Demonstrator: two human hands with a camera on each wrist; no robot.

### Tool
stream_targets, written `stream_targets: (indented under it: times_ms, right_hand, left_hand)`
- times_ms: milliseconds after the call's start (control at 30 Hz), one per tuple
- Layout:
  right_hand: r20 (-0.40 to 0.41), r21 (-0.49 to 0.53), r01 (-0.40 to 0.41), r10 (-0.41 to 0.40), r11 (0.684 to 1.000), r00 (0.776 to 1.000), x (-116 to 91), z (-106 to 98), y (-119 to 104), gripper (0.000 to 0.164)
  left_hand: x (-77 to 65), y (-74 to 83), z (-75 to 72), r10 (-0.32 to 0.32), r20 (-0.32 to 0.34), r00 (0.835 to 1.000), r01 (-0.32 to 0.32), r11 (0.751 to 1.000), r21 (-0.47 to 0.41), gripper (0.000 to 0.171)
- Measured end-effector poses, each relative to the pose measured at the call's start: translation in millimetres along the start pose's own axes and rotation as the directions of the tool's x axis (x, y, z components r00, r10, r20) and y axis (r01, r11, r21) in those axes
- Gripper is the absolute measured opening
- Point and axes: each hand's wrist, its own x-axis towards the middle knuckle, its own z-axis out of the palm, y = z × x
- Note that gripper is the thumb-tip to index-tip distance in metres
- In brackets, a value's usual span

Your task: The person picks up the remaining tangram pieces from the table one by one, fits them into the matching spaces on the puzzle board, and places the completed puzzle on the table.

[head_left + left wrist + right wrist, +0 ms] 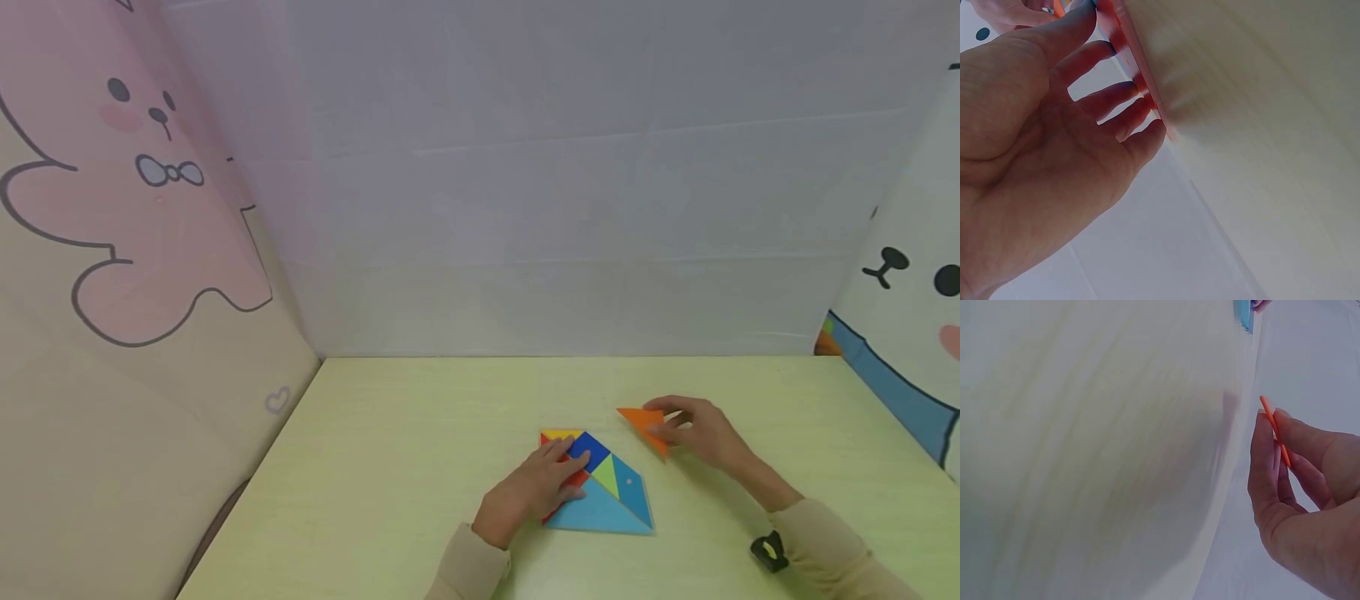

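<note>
My right hand (705,435) pinches an orange triangle tile (642,422) between thumb and fingers, held up off the table; the right wrist view shows the thin tile (1275,431) edge-on. To its left lies a group of tangram tiles fitted together. My left hand (534,483) rests on the left part of this group, fingers spread over the red tile (577,479). Around those fingers show a yellow tile (561,433), a dark blue tile (590,451), a green triangle (606,475), a blue tile (633,492) and a large light blue triangle (600,510). The hand hides part of the red.
The tiles lie on a pale yellow table (405,450). A plain light curtain (562,208) hangs behind its far edge, and printed cloths (150,250) hang at both sides. Beside the right sleeve is a small black object (767,553).
</note>
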Motion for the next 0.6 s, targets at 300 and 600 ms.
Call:
stream_targets:
  times_ms: [300,600]
  right_hand:
    - [0.041,-0.022,0.017,-0.016,1.0,0.999,2,9,-5,0.03]
    - [0.065,-0.021,0.04,-0.039,0.999,0.997,4,16,-6,0.028]
  left_hand:
    - [-0.5,0.7,-0.6,-0.009,0.008,1.0,0.009,1.0,0.009,0.058]
    - [-1.1,1.1,-1.6,-0.017,0.01,1.0,0.017,1.0,0.014,0.058]
